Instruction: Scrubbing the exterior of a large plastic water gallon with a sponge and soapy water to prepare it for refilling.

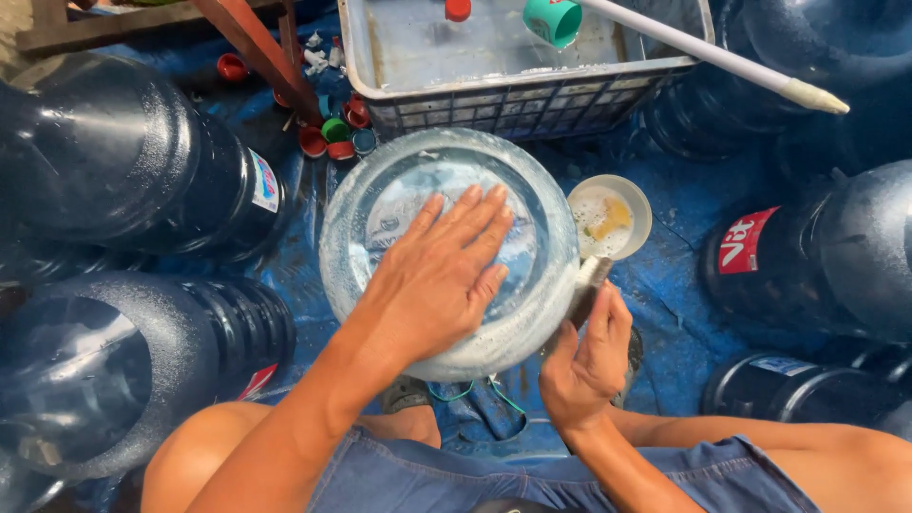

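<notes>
Left hand [442,275] lies flat, fingers spread, on the water jug [532,313]; right hand [584,356] fingers grip a scrubber [589,280].

**Surroundings: items noted on the blue tarpaulin**

A grey plastic crate [532,100] is set at the top, with a teal cup [553,21] and a red cap [458,9] seen inside. A white pole [712,55] is laid across its corner. Loose bottle caps [334,133] (red, green, blue) are scattered beside it. A small bowl [610,217] is placed nearby. Dark blue water jugs [123,161] are lying all around.
</notes>
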